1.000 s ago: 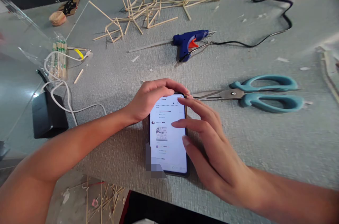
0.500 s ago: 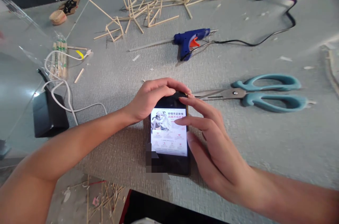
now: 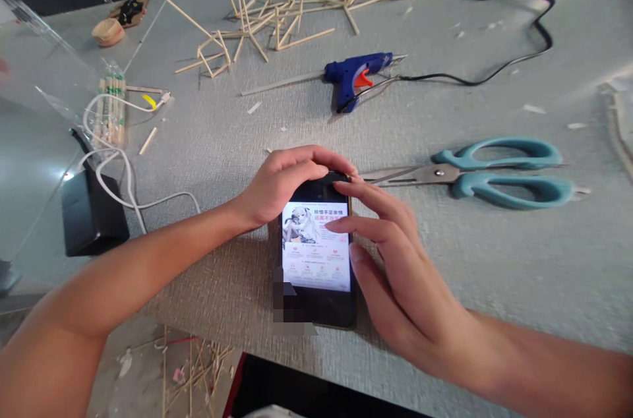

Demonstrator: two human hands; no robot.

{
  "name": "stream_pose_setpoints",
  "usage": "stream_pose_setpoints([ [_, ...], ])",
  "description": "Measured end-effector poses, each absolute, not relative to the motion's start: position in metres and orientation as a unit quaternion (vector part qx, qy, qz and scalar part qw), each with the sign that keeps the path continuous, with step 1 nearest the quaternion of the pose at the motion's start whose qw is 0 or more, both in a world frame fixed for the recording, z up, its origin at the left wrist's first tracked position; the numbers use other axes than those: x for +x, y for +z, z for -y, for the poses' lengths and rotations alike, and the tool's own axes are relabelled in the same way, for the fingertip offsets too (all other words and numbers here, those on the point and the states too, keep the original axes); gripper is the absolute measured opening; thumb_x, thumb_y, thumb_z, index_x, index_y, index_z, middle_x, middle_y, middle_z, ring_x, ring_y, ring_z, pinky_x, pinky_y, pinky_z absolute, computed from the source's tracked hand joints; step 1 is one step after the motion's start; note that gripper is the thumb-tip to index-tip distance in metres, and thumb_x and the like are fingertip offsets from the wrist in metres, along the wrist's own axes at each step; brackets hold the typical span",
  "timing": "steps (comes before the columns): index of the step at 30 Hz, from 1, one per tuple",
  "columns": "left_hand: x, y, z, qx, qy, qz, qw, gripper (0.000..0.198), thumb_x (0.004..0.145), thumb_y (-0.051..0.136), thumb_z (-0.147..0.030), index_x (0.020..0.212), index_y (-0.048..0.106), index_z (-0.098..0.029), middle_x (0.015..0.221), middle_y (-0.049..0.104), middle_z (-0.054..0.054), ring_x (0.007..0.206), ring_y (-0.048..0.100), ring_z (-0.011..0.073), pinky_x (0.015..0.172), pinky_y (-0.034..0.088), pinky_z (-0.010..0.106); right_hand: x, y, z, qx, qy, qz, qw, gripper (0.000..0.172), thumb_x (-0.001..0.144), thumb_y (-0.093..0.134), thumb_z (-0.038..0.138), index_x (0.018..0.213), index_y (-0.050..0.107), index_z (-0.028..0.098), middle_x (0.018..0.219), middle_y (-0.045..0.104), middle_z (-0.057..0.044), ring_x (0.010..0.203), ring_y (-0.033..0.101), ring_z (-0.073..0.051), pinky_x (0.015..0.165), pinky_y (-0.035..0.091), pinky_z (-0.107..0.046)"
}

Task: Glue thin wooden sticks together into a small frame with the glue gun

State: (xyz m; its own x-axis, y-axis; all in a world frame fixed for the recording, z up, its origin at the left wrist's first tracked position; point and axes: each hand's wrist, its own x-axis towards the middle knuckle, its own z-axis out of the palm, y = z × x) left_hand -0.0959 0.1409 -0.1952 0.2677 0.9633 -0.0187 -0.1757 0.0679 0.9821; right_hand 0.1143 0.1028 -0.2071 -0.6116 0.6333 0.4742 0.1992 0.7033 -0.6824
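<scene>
Far left of the phone (image 3: 316,253) sits a black box (image 3: 91,220) with a white cable (image 3: 123,174). A clear bag (image 3: 111,111) of sticks lies just behind them. Far behind the phone stand stick frames (image 3: 277,9).

The left hand (image 3: 281,184) comes in from the left of the phone. It curls over the top end with its fingers bent down, so it is closed on the phone.

The phone lies flat on the table (image 3: 494,286), screen up and lit. Its long side runs away from the person, with the top end far and the bottom end near.

Behind the phone, a little right, lies a blue glue gun (image 3: 353,75).

The right hand (image 3: 395,273) comes in from the right of the phone. It is open, with its fingers (image 3: 356,225) spread apart, and 1 fingertip touches the screen. It grips nothing. Both hands touch the phone, the left at its top and the right at its side.

Right of the phone lie scissors (image 3: 494,174), blades pointing at its top corner.
</scene>
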Motion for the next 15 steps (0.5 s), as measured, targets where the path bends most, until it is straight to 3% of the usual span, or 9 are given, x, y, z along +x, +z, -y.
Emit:
stream_pose_setpoints([
  [15,-0.0961,-0.1957,-0.1404,0.505,0.463,-0.396,0.612,0.020,0.088,0.060,-0.027,0.093,0.077,-0.018,0.103,0.077,0.007,0.105,0.070,0.0232,0.100,0.053,0.037,0.1121,-0.2077,-0.1028,-0.244,0.270,0.856,0.366,0.038,0.095,0.052,0.003,0.129,0.053,0.020,0.156,0.044,-0.019,0.151,0.040,-0.035,0.121,0.040,-0.064],
])
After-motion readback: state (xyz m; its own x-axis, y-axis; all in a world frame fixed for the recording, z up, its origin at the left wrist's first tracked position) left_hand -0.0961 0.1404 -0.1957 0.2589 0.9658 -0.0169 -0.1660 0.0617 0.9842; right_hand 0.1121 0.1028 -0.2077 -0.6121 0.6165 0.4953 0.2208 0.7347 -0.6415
